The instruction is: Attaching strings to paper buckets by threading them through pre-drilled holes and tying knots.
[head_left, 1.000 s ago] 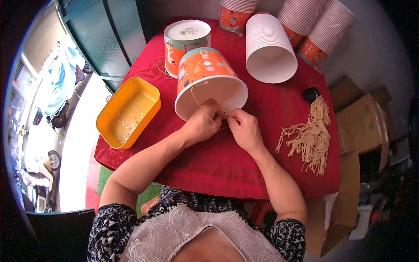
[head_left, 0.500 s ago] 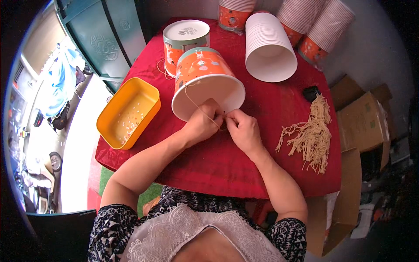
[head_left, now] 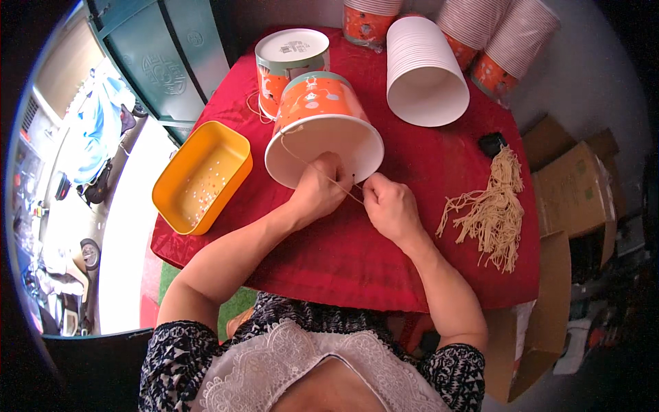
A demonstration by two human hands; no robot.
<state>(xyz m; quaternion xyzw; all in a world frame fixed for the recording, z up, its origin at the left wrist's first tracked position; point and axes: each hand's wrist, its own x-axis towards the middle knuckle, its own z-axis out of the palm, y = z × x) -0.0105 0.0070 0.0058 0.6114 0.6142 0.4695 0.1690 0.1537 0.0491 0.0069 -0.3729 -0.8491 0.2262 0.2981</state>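
An orange patterned paper bucket [head_left: 317,100] lies tipped, its white mouth toward me. My left hand [head_left: 320,189] is closed at the lower rim, fingers reaching inside the mouth. A beige string [head_left: 294,154] runs from the left of the rim, across the mouth and past my left hand, to my right hand [head_left: 391,206]. That hand is closed on the string, just right of the rim, its fingertips partly hidden. A small dark spot shows at the rim between my hands. Behind stands an upturned paper bucket [head_left: 294,47] with string hanging beside it.
On the red cloth-covered table [head_left: 329,268], a yellow tub [head_left: 237,165] with small pale bits sits left. A bundle of beige strings [head_left: 504,206] lies right. A white bucket stack [head_left: 420,55] lies behind; more stacks [head_left: 473,24] line the wall. Cardboard boxes [head_left: 573,185] stand right.
My right hand has drawn away to the right from my left, and the string now stretches between them. The bucket has shifted slightly left, with my left hand staying at its rim.
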